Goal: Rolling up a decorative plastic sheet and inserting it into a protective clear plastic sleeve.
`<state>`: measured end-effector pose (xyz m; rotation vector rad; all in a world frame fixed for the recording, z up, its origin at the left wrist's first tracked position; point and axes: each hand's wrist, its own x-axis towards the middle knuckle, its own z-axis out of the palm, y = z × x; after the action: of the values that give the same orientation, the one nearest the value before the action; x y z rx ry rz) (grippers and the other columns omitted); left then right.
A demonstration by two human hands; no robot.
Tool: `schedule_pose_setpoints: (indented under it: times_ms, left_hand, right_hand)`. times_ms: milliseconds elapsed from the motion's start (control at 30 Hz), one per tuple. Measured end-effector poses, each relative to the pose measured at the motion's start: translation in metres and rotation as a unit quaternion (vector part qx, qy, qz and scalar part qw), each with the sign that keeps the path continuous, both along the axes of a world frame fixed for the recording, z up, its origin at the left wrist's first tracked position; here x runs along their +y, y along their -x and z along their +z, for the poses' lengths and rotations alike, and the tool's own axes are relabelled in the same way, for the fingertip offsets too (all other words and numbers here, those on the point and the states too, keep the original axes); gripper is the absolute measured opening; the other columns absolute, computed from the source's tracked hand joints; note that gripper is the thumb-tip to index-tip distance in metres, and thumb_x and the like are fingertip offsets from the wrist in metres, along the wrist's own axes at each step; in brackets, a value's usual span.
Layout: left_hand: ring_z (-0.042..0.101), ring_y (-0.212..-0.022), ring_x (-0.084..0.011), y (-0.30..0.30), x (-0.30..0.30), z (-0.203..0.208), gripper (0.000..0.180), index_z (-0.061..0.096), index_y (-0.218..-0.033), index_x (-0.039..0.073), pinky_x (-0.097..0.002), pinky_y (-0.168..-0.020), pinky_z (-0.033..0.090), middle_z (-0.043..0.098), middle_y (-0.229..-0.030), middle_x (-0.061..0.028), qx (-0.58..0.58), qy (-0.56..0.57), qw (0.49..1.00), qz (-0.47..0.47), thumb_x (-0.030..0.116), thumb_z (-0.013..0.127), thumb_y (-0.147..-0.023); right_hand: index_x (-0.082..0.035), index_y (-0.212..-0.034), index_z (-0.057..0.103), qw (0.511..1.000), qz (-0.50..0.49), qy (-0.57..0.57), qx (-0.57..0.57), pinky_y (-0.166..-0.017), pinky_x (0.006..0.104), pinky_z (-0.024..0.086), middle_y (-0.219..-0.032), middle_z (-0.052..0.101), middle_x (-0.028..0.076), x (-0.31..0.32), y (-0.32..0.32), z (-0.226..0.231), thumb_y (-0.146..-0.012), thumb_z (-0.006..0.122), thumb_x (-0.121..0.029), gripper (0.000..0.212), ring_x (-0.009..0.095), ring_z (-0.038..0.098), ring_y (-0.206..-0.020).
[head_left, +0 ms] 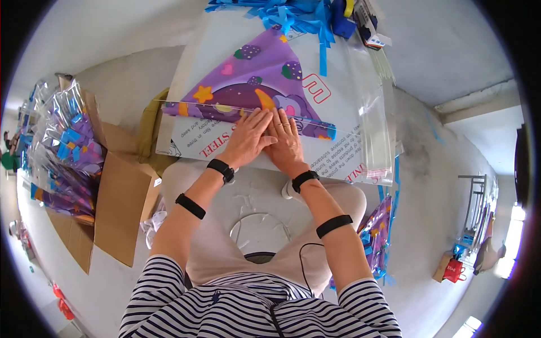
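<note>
Both hands, left (248, 141) and right (286, 142), pressing flat, fingers spread and grasping nothing, side by side on purple kite (253, 84), folded edge running left-right under fingertips.

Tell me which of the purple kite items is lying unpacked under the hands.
The large purple triangular kite spread flat on the board, pressed by the left hand and right hand. The others sit bagged in the cardboard box and right pile.
</note>
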<state>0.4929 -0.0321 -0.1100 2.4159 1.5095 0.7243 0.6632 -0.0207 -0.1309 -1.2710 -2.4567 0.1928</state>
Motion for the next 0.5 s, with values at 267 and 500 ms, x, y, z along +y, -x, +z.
schedule_pose_setpoints:
  times_ms: [267, 500]
  left_hand:
    - [0.042, -0.143, -0.029, -0.004, -0.002, -0.005, 0.067, 0.052, -0.144, 0.005, -0.0468, -0.117, 0.033, 0.05, -0.152, -0.0093, 0.026, 0.004, 0.999, 0.023, 0.046, 0.065, -0.093]
    - [0.045, -0.14, -0.0261, -0.008, -0.001, 0.005, 0.064, 0.059, -0.138, 0.006, -0.0511, -0.118, 0.029, 0.051, -0.148, -0.0064, 0.079, -0.031, 0.996, 0.027, 0.038, 0.075, -0.085]
  right_hand:
    - [0.0, -0.151, 0.041, 0.999, -0.024, 0.019, -0.013, -0.123, 0.0507, 0.022, -0.162, 0.034, 0.016, -0.003, -0.026, 0.008, -0.093, 0.067, -0.033, 0.072, 0.031, 0.027, -0.153]
    - [0.0, -0.151, 0.041, 0.989, -0.133, 0.022, -0.059, -0.123, 0.0535, 0.019, -0.161, 0.036, 0.015, -0.015, -0.069, 0.02, -0.091, 0.069, -0.039, 0.077, 0.029, 0.029, -0.152]
